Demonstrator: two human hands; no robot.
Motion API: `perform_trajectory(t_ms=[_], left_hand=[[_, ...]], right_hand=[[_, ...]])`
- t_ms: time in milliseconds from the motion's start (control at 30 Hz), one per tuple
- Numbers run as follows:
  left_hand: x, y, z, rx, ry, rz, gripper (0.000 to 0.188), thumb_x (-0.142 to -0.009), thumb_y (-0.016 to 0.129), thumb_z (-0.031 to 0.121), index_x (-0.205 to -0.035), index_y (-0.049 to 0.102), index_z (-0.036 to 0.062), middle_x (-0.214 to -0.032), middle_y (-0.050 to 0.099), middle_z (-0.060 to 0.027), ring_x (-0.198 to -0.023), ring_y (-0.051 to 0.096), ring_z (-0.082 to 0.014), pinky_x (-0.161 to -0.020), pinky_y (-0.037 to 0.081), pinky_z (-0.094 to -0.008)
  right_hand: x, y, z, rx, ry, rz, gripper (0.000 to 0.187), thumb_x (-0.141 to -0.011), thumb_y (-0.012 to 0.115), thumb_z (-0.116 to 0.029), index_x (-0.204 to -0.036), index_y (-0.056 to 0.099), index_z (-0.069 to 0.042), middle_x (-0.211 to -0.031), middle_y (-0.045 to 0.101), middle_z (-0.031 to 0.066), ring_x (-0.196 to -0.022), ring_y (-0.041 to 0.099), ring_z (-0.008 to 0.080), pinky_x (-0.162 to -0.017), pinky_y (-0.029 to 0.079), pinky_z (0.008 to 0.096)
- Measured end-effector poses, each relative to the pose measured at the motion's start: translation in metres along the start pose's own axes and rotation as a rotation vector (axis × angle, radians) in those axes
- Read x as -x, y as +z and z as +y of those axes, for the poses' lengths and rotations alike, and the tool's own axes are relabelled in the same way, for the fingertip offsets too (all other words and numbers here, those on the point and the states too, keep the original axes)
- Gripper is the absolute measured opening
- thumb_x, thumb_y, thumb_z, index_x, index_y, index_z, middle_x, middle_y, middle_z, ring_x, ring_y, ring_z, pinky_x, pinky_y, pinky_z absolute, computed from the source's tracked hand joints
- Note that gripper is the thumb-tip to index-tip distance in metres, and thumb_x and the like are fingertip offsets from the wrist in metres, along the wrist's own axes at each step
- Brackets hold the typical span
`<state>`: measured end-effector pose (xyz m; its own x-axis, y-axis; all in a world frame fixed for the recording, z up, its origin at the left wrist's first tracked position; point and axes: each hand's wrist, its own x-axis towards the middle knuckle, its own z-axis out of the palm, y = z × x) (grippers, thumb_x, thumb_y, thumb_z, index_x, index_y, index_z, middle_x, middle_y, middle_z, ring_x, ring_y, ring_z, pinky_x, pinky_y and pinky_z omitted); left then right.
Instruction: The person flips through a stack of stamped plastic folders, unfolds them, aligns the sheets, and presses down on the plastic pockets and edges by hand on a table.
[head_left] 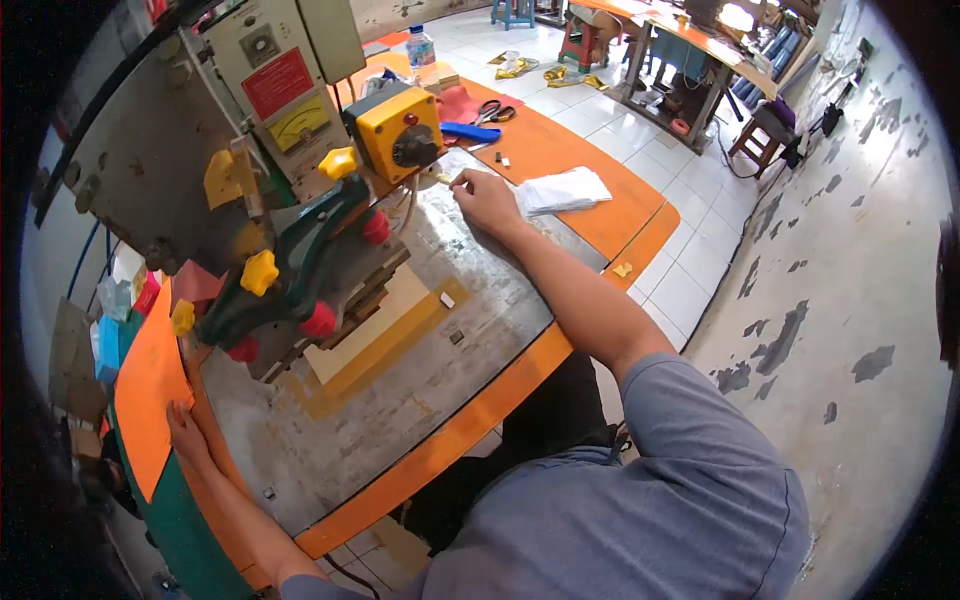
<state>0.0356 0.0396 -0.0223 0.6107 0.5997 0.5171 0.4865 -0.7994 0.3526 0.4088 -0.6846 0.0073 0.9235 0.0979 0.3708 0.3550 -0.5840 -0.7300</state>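
Observation:
My left hand (187,436) is at the right edge of a bright orange sheet (150,405), its fingers closed on that edge beside the metal work plate. My right hand (488,204) rests over the plate's far corner with fingers curled together; what they pinch, if anything, is too small to make out. Just left of it stands a yellow control box (398,130) with a black knob. Between my hands, a press head with a dark green bracket (310,245), yellow star knobs and red knobs hangs over the metal plate (400,445). A pale board edged with tan tape (375,355) lies under it.
White folded sheets (565,190) lie on the orange tabletop beyond my right hand. Scissors (490,112), a blue tool (470,132) and a water bottle (421,50) are farther back. A machine cabinet with a gauge (300,122) rises at left. A peeling wall (850,300) runs along the right.

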Motion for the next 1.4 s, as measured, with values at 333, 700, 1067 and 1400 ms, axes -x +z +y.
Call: perform_trajectory(t_ms=[333, 700, 1067, 1400], left_hand=[[0.000, -0.002, 0.011, -0.101, 0.027, 0.013, 0.049, -0.110, 0.054, 0.042, -0.147, 0.058, 0.0103, -0.137, 0.069, -0.0186, -0.122, 0.067, -0.0374, -0.102, 0.054, -0.0466], [0.000, 0.008, 0.012, -0.397, 0.044, -0.053, 0.051, -0.113, 0.045, 0.044, -0.155, 0.050, 0.0153, -0.144, 0.065, -0.0132, -0.130, 0.063, -0.0347, -0.113, 0.043, -0.0590], [-0.003, 0.013, 0.014, -0.310, 0.005, -0.130, 0.056, -0.114, 0.040, 0.047, -0.157, 0.046, 0.0130, -0.153, 0.057, -0.0133, -0.139, 0.055, -0.0353, -0.120, 0.035, -0.0582], [0.004, 0.000, 0.038, -0.213, -0.003, -0.122, 0.047, -0.114, 0.044, 0.031, -0.154, 0.050, 0.0083, -0.148, 0.058, -0.0209, -0.130, 0.061, -0.0405, -0.104, 0.055, -0.0514]], right_hand=[[-0.003, -0.004, -0.010, 0.068, 0.085, 0.011, 0.024, -0.092, 0.064, -0.032, -0.104, 0.076, -0.015, -0.097, 0.076, 0.0203, -0.093, 0.073, 0.0397, -0.086, 0.057, 0.0514], [-0.009, -0.006, -0.009, 0.049, 0.087, 0.037, 0.026, -0.092, 0.063, -0.033, -0.109, 0.074, -0.015, -0.097, 0.077, 0.0180, -0.095, 0.074, 0.0379, -0.088, 0.057, 0.0509], [-0.013, -0.008, -0.006, 0.096, 0.083, 0.052, 0.039, -0.091, 0.063, -0.029, -0.127, 0.063, -0.015, -0.098, 0.075, 0.0200, -0.097, 0.073, 0.0391, -0.088, 0.056, 0.0519], [-0.008, -0.010, -0.009, 0.213, 0.043, -0.053, 0.030, -0.090, 0.062, -0.027, -0.113, 0.070, -0.009, -0.102, 0.076, 0.0176, -0.099, 0.073, 0.0358, -0.087, 0.055, 0.0499]])
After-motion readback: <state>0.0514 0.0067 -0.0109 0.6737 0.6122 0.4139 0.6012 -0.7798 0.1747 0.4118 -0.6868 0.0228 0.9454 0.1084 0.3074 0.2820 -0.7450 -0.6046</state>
